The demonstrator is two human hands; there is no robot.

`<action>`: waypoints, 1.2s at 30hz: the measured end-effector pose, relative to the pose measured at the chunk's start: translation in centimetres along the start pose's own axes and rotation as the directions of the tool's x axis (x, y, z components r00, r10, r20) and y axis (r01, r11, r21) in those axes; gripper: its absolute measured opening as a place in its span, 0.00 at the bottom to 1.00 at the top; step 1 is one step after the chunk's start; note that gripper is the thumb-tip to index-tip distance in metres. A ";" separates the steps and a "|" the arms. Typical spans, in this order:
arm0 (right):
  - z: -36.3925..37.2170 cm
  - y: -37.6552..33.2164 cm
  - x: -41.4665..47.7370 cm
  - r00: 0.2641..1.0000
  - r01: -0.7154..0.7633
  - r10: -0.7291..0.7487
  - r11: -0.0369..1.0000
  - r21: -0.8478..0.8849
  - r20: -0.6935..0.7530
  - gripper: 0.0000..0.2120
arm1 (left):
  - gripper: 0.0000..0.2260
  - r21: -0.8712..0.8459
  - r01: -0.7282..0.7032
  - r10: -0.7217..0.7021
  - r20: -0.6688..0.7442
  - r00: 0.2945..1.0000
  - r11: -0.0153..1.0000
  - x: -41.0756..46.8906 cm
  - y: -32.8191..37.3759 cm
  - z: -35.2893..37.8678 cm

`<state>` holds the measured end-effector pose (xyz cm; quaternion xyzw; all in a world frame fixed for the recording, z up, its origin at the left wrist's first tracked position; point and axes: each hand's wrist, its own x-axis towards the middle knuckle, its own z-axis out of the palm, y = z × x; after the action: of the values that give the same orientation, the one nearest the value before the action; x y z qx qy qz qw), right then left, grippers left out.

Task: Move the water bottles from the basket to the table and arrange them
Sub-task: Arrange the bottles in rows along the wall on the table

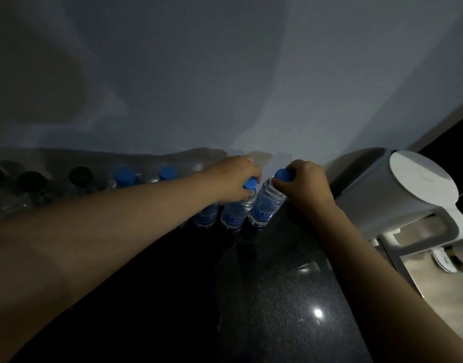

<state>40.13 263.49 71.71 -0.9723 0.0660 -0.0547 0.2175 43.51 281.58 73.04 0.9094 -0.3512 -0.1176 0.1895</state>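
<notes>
Two clear water bottles with blue caps and blue labels stand on the dark stone table by the wall. My left hand grips the cap of the left bottle. My right hand grips the cap of the right bottle, which leans slightly to the right. A third labelled bottle stands just left of them, partly hidden by my left forearm. More bottles line the wall to the left, two with blue caps and several with dark caps. No basket is in view.
A white electric kettle with a handle stands at the table's right end, close to my right hand. A pale wall rises directly behind the row of bottles. Beyond the table's right edge lies a lit floor.
</notes>
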 end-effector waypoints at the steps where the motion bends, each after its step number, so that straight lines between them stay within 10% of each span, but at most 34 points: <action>1: 0.0 0.0 0.0 1.000 0.000 0.000 1.000 -0.005 0.005 0.16 | 0.12 0.005 -0.004 0.004 0.004 1.000 1.000 0.0 0.2 0.1; 36: -8.2 -0.6 -26.7 0.969 -0.212 0.220 0.974 -0.085 0.108 0.18 | 0.20 0.082 -0.098 0.093 0.071 0.993 0.992 -12.4 7.7 3.4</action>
<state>12.78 264.61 77.28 -0.9681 0.1605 0.0287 0.1903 28.79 283.94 74.26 0.8943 -0.4052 -0.1236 0.1440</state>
